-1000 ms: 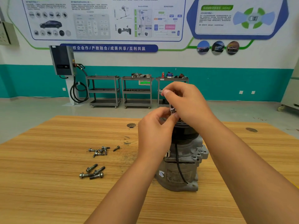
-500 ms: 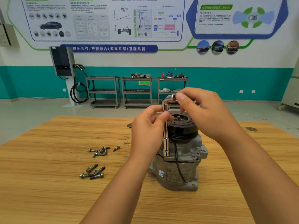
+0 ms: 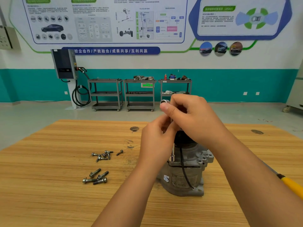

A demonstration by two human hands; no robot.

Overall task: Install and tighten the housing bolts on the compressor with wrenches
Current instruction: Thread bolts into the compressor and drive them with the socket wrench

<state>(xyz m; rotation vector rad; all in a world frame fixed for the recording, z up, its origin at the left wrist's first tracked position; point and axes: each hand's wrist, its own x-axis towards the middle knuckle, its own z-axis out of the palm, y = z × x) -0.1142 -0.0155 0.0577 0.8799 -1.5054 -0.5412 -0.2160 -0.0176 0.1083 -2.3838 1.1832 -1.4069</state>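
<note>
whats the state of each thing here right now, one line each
compressor, upright on the table, pulley on top
wrench, upright, held by both hands, lower end at the compressor's flange
left hand, pinches the wrench shaft
right hand, grips the wrench's top end
bolts, loose on the table in two clusters
yellow-handled tool, lying at the table's right edge

Compressor (image 3: 183, 174) stands upright on the wooden table (image 3: 49, 194), right of centre. Above it, left hand (image 3: 155, 141) and right hand (image 3: 193, 118) both grip a chrome socket wrench (image 3: 172, 154). Loose bolts (image 3: 96, 177) lie in two clusters towards the left edge. A yellow-handled tool (image 3: 291, 185) lies at the right edge.
</note>
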